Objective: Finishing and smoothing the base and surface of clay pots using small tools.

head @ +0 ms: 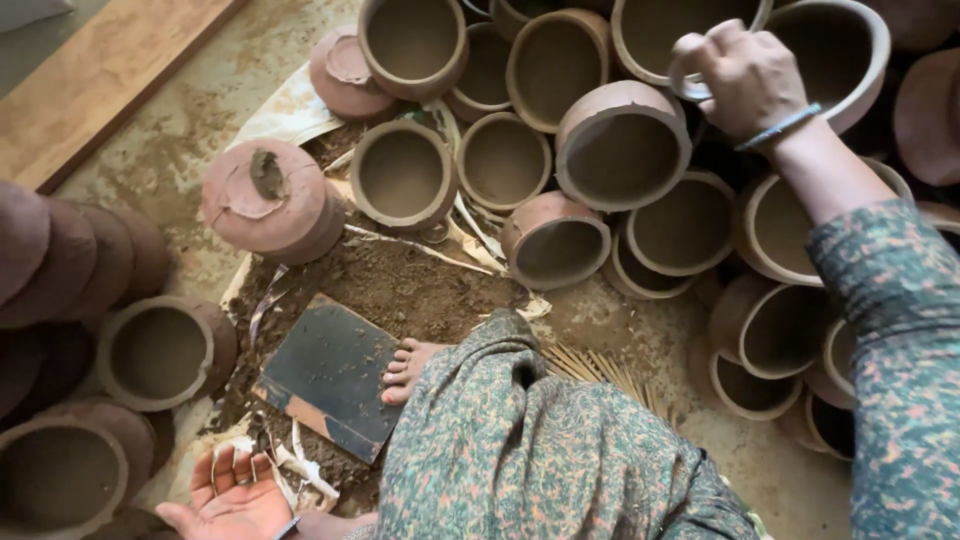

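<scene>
1. Dusty floor (180,150) is covered with round clay pots, with loose dirt near a bare foot (408,368).
2. Right hand (745,78) reaches far up; its grip is closed on the rim of a big clay pot (850,50).
3. Left hand (232,495) lies low, palm up, fingers apart, empty, well apart from that pot.
4. Dark flat board (330,372) lies just above the left hand.

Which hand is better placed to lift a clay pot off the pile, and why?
Probably the right hand: it already grips the rim of a clay pot atop the pile. The left hand lies open, palm up, near the floor, away from the pile.
</scene>
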